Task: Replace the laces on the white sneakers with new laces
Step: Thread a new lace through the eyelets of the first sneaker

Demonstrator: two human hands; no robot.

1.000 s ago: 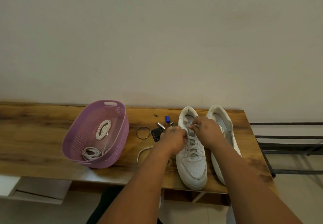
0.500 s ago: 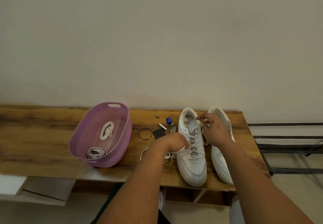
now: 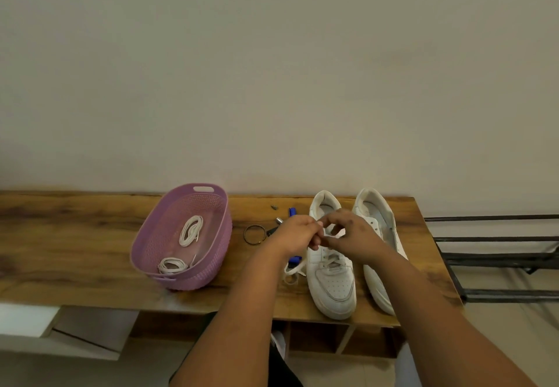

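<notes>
On the wooden table (image 3: 75, 253), near its right end: left white sneaker (image 3: 334, 281), still partly laced, toe toward the camera. Above its tongue, left hand (image 3: 298, 235) and right hand (image 3: 354, 237) meeting — fingers curled, pinching the white lace (image 3: 329, 233) between them. Loose lace end (image 3: 295, 268) trailing beside the shoe. Just right, touching or nearly so: second white sneaker (image 3: 378, 250). Farther left — purple basket (image 3: 169, 268) holding two coiled laces (image 3: 190, 231).

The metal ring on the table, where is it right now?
In the head view, the metal ring lies flat on the wooden table, between the purple basket and the left hand.
</notes>
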